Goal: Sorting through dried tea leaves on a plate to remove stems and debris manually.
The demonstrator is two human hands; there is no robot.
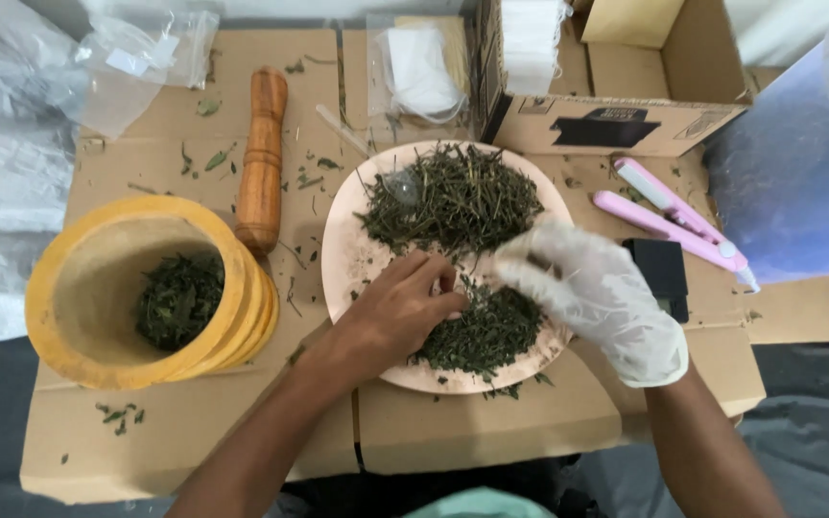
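left hand (403, 312): fingertips buried in dried herbs (477, 331), pinch contents unreadable | right hand (595, 293): gloved, motion-blurred, grip unclear | plate (347, 254): near rim under both hands | cardboard box (616, 120): beyond hands, top cut off

yellow mortar (98, 288) with crushed leaves, wooden pestle (262, 158), pink sealer (674, 216), open cardboard box (616, 120), plastic bags (136, 58)

Flattened brown cardboard bench (184, 422) under even soft light, dark grey sheet on the floor (808, 403) at 4 and 8 o'clock, crumpled clear plastic sheeting (2, 163) at 9 o'clock, bluish translucent plastic (789, 182) at 3 o'clock
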